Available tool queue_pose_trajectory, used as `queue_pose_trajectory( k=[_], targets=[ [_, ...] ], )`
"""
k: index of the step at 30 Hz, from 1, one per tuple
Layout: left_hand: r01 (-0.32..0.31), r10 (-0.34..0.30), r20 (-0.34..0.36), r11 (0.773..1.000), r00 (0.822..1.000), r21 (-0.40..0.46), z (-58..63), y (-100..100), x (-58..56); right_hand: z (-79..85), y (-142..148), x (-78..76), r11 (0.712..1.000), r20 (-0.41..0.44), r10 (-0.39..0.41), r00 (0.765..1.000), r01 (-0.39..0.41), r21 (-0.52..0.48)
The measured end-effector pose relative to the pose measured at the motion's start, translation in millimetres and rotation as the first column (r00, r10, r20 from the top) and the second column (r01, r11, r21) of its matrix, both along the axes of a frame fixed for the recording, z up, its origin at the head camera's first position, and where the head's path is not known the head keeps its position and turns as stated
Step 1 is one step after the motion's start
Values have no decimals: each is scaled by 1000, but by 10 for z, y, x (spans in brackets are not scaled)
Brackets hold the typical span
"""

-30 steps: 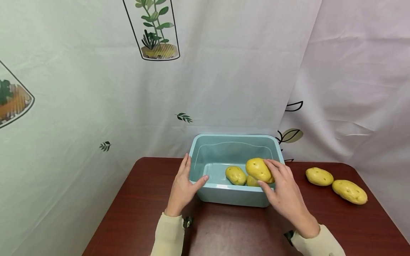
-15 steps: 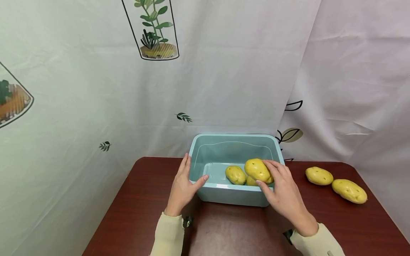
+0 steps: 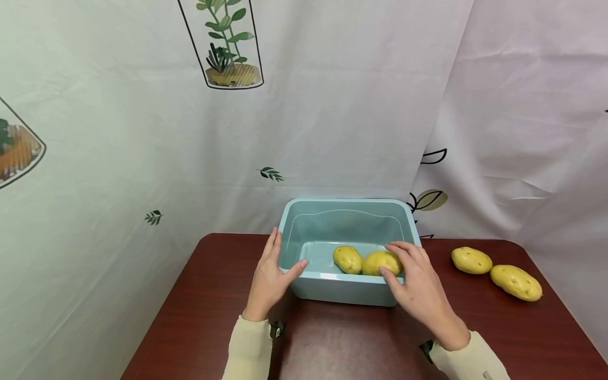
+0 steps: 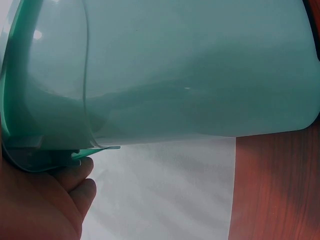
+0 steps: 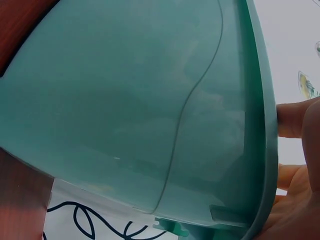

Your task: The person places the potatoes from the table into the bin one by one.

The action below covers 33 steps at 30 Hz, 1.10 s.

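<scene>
In the head view, a pale blue plastic bin (image 3: 349,290) stands on the table against the cloth backdrop. My left hand (image 3: 271,282) lies at its left front corner, fingers straight along the side and thumb over the front rim. Over the right front corner, my right hand (image 3: 418,285) has its fingers and thumb spread apart. A yellow potato (image 3: 381,262) lies low in the bin just under those fingertips, looking slightly blurred. Beside it is another potato (image 3: 348,259). Both wrist views mostly show the bin's outer walls, with left fingers (image 4: 82,192) and right fingers (image 5: 290,120) near the rim.
Two more potatoes, one nearer the back (image 3: 472,260) and one farther right (image 3: 516,283), lie on the dark red table (image 3: 209,306) to the right of the bin. A printed cloth (image 3: 351,105) hangs close behind the table.
The potato in my right hand has left the fingers and dropped lower into the bin, covering the one beneath it. My left hand has stayed at the bin's corner.
</scene>
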<state>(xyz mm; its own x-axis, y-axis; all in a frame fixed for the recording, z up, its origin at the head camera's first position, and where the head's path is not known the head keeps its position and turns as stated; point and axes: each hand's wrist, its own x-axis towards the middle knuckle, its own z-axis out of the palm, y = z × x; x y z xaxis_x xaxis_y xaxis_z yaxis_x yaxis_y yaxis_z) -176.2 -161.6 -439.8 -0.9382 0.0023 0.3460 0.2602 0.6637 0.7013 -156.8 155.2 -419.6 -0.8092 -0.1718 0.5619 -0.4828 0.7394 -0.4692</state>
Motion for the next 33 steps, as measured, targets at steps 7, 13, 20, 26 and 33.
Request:
queue_pose_trajectory(
  k=[7, 13, 20, 26, 33],
  targets=[
    [5, -5, -4, 1000, 1000, 4, 2, -4, 3, -4, -2, 4, 1000, -25, -9, 1000, 8, -17],
    [5, -5, -7, 1000, 1000, 1, 0, -6, 0, 10, 39, 15, 999, -35, -19, 999, 18, -34],
    [0, 0, -3, 1000, 1000, 7, 1, -3, 0, 16, 101, 23, 998, -46, -31, 998, 29, -51],
    [3, -3, -6, 1000, 1000, 8, -3, -3, 1, 25, 135, 38, 997, -65, -47, 997, 43, -60],
    [3, -3, -14, 1000, 1000, 5, -8, -4, 1, 39, 172, 51, 997, -60, -63, 996, 60, -55]
  ],
)
